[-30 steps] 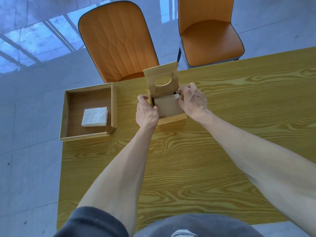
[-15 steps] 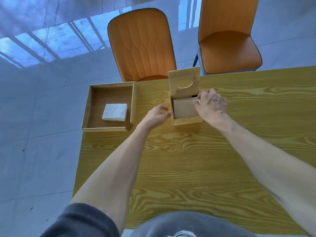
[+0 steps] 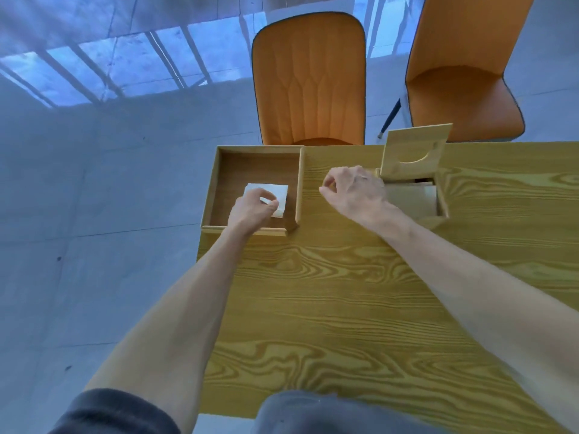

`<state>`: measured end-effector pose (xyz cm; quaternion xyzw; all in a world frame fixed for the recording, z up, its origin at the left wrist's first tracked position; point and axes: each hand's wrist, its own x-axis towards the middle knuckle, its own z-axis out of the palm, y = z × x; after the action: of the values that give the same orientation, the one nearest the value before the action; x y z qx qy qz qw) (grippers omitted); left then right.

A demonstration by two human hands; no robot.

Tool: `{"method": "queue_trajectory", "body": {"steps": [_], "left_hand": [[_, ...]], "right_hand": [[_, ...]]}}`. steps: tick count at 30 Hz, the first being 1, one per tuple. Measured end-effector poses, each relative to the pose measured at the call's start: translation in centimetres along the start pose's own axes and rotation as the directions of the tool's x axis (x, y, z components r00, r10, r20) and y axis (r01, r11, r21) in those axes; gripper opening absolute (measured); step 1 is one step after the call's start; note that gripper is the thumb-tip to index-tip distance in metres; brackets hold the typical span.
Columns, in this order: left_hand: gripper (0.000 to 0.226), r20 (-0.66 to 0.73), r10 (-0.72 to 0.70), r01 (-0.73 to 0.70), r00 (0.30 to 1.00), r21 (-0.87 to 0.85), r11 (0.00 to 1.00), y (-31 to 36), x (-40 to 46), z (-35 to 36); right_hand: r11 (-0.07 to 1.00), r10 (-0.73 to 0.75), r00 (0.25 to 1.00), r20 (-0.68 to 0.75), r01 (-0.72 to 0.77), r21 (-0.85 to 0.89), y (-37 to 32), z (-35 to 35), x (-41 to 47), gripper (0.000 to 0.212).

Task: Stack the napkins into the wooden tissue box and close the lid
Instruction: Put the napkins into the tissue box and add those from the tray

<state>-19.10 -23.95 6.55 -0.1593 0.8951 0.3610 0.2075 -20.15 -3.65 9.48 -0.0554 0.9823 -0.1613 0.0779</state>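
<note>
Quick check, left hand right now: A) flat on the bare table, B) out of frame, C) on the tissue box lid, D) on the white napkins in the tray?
D: the left hand is down inside the wooden tray, fingers closing on the white napkins; the tissue box lid stands open, untouched.

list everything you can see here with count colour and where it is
table: 1, yellow wood grain, fills the lower right
wooden tray: 1, light rim with brown floor, far left corner of the table
napkins: 1 small stack, white, in the tray under the left hand
wooden tissue box: 1, light wood, far side of the table, right of the tray
lid: 1, light wood with an oval slot, standing open at the back of the box
chairs: 2, orange, beyond the table
floor: grey tiles, left
left hand: on the napkins, fingers pinching
right hand: loosely curled, between tray and box
</note>
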Motion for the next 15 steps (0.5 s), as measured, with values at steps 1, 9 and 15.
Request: {"method": "queue_trajectory", "body": {"steps": [1,9,15], "left_hand": [[0.028,-0.053,-0.013,0.012,0.998,-0.016,1.0,-0.8,0.2,-0.5],[0.039,-0.08,-0.128,0.106,0.989,-0.234,0.966,-3.9,2.1,-2.8],[0.048,0.0,-0.166,0.162,0.986,-0.216,0.963,-4.6,4.2,-2.6]], "right_hand": [[1.0,-0.017,1.0,0.008,0.017,-0.002,-1.0,0.9,0.5,0.026],[0.992,-0.125,0.982,0.143,0.121,0.04,-4.6,8.5,2.9,0.032],[0.969,-0.238,0.944,0.229,0.247,-0.012,-6.3,10.3,3.1,0.043]]}}
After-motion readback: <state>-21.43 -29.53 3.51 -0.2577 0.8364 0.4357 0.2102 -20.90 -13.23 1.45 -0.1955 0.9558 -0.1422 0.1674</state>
